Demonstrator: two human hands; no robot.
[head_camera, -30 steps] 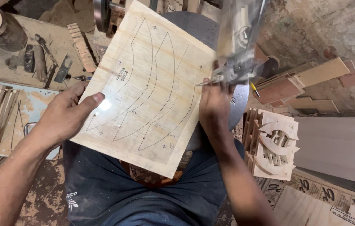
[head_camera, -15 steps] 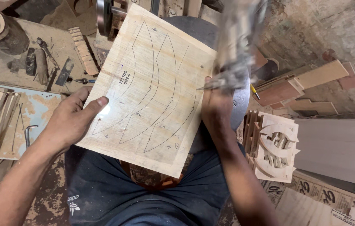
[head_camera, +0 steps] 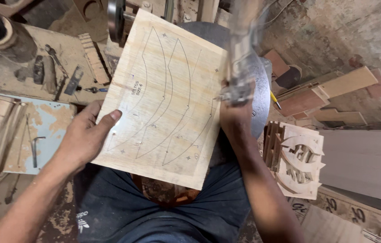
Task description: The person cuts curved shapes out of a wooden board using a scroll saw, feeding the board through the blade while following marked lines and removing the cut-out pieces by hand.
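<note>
Your left hand point(head_camera: 84, 137) grips the left edge of the plywood panel point(head_camera: 165, 99), thumb lying flat on its face and the fingers hidden underneath, so the hand is closed on the panel. Your right hand point(head_camera: 235, 119) sits at the panel's right edge, just below the blurred metal saw arm point(head_camera: 242, 54); whether its fingers are pinching the panel or only pressing against it cannot be told, since the blur and the panel's edge cover them. That panel is pale wood, tilted a little, with several long curved outlines drawn across it, and it lies over the round grey machine table point(head_camera: 255, 94) above your lap. To your left, the dusty bench point(head_camera: 28, 90) carries a hex key point(head_camera: 35, 148) on a worn blue-painted plate point(head_camera: 49, 130), a few dark metal tools point(head_camera: 42, 72) and a ribbed wooden strip point(head_camera: 93, 58). To your right, a stack of cut-out wooden pieces point(head_camera: 296, 157) stands near your right forearm, with loose boards point(head_camera: 329, 92) beyond it.
</note>
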